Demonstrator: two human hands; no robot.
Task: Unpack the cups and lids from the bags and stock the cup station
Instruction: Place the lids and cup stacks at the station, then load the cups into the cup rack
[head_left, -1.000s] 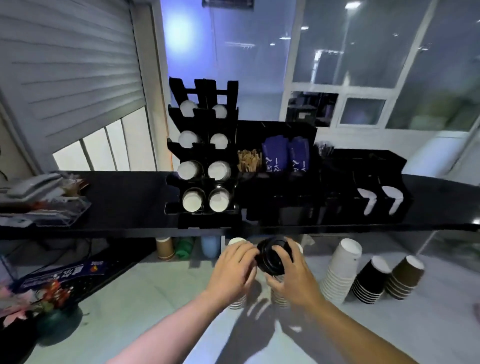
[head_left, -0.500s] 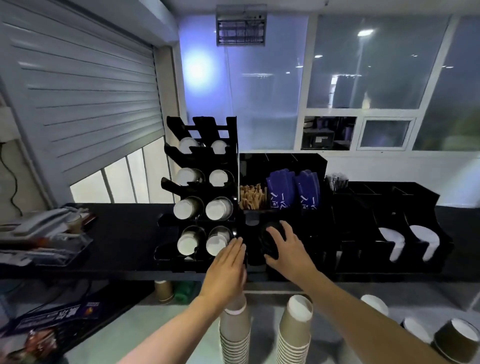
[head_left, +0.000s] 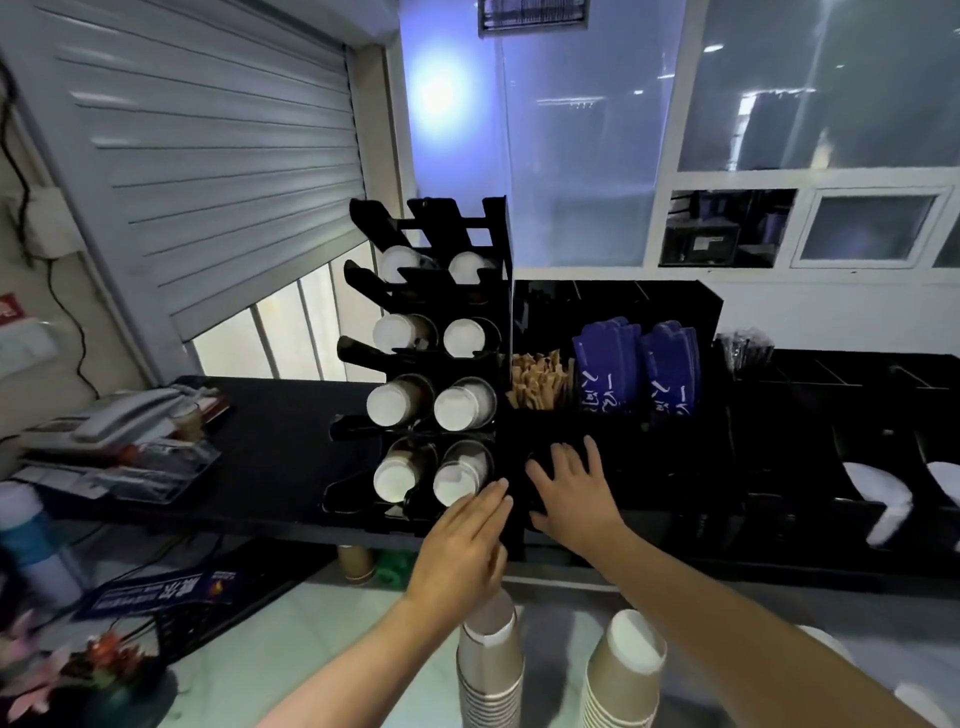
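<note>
Both hands were up at the front of the station, neither one gripping anything. The left hand (head_left: 462, 545) had its fingers straight and held together, tips right at the bottom of the rack (head_left: 501, 249), just beside the lowest right cup, though I couldn't tell if they actually touched it. The right hand (head_left: 571, 499) was spread flat, fingers fanned out, pressed against a front slot of the black organizer (head_left: 675, 467). It was all so dark under that palm that I couldn't tell whether a lid was under it. The rack stood on the black surface (head_left: 270, 441) with cups (head_left: 400, 405) lying in it in two columns, white ends facing out, four rows filled and the top prongs bare. Two more stacks (head_left: 491, 670) of brown cups stood upside down on the lower surface (head_left: 311, 623), right under the forearms, the second (head_left: 623, 675) just to the right of the first. In the organizer behind the right hand there were brown sticks (head_left: 537, 376) and two bunches of blue sleeves (head_left: 605, 369), and far right some white lids (head_left: 883, 499) in their bins, a bit blurry. Off to the left on the surface sat a phone (head_left: 114, 415), with a half-raised shutter (head_left: 208, 156) behind it.
</note>
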